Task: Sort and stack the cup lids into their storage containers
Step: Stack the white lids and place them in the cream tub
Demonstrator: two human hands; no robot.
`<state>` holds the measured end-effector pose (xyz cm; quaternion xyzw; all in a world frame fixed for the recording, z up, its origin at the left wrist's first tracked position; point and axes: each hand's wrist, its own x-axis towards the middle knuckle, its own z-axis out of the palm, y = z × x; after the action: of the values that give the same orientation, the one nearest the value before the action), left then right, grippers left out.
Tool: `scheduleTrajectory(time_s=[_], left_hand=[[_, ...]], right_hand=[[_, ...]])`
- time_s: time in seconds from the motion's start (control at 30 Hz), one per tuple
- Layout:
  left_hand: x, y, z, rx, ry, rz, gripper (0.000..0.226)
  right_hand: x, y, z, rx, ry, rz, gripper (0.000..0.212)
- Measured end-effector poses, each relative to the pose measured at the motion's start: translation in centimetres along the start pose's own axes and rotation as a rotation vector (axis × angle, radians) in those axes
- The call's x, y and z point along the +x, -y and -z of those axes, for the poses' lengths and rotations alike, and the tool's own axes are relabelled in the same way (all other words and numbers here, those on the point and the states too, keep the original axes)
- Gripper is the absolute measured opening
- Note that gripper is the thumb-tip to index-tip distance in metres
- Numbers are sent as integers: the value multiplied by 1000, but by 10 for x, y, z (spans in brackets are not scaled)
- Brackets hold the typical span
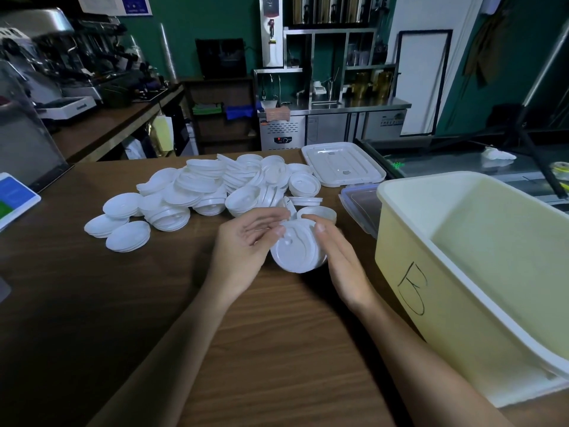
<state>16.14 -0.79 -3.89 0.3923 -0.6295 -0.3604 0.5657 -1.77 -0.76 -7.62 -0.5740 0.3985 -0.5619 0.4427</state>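
Observation:
A short stack of white cup lids [295, 249] is held between my two hands just above the brown table. My left hand [246, 245] grips its left edge with curled fingers; my right hand [335, 254] presses its right edge. Behind them lies a big loose pile of white lids [215, 189], several nested in short stacks. A large pale yellow storage container [462, 303], marked with a hand-drawn letter on its side, stands open at my right, and I see nothing in the part of its inside that shows.
A white container lid [343, 167] lies flat behind the pile. A clear clip-lock lid [360, 208] rests beside the yellow container. A tablet [15, 198] lies at the table's left edge. Counters and a fridge stand beyond the table.

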Motion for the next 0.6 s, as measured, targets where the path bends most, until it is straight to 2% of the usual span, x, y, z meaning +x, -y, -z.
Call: scheduleTrajectory(time_s=[0.13,0.4,0.47,0.6], left_hand=[[-1,-2,-4,-40,-11,-3,28],[1,8,-4,6,-53,19,25],[1,11,-4,25,-8,77,21],[-1,15,-7,75,148,183,30]], right_hand=[[-4,0,1,-82,60,12,49],[-3,3,0,-76,54,19,39],[-1,2,2,-45,38,25,39],[0,5,3,22,-5,37,37]])
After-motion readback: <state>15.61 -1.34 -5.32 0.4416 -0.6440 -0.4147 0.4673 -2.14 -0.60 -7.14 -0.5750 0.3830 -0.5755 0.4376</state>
